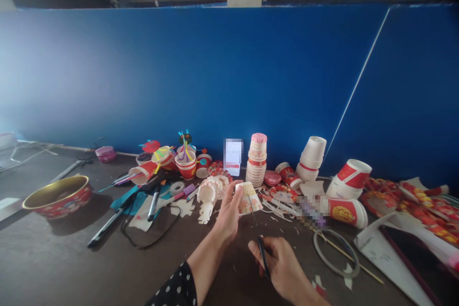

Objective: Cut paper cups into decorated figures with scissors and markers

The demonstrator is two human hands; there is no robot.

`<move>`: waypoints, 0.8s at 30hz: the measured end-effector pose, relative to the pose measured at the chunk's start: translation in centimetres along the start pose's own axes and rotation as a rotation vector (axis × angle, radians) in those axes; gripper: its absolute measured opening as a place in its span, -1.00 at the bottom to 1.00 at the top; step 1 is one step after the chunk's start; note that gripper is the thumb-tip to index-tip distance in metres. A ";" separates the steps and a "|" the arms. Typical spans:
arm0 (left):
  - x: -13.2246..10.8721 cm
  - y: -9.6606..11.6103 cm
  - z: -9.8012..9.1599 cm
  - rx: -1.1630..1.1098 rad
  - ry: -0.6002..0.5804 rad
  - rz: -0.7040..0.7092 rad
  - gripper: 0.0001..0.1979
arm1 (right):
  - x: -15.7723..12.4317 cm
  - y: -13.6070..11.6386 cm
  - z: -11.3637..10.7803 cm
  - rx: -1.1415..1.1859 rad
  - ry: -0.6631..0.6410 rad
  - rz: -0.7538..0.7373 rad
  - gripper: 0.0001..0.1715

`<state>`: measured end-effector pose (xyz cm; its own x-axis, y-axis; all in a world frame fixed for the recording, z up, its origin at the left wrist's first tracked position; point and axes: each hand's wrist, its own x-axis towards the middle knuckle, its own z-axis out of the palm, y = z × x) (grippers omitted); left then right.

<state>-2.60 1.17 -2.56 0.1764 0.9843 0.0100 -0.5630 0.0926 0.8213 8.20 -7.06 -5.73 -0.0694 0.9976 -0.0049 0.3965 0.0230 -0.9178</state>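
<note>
1. Head view, hands: L hand holds a patterned paper cup at the fingertips, fingers closed on its wall, cup tilted on its side above the surface. Cup sits just ahead of the hand, mid-frame.
2. R hand pinches a slim black tool, prob. closed scissors (can't confirm), thumb & fingers together on it, below the cup & not touching it.
3. Step, as judged: cutting work on the cup. Next move calls for bringing the tool's tip to the cup wall w/ L hand steadying.
4. Nearby: white paper strips scattered right of the cup, a cut white paper cup left of it, stacked paper cups behind.
</note>
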 end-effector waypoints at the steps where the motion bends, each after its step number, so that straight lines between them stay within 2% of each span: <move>1: 0.0 0.0 0.0 -0.003 -0.002 -0.004 -0.59 | 0.0 0.0 0.0 0.008 -0.006 0.002 -0.44; 13: 0.0 0.0 -0.1 0.004 -0.049 0.012 -0.66 | -0.1 -0.4 -0.1 0.011 -0.011 0.003 -0.43; 24: -0.2 -0.3 0.0 0.009 -0.118 -0.021 -0.68 | 0.3 0.3 -0.1 -0.031 0.014 0.032 -0.43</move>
<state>-2.46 0.95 -2.83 0.2825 0.9574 0.0596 -0.5511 0.1111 0.8270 8.39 -6.80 -5.95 -0.0439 0.9986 -0.0281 0.4261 -0.0067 -0.9047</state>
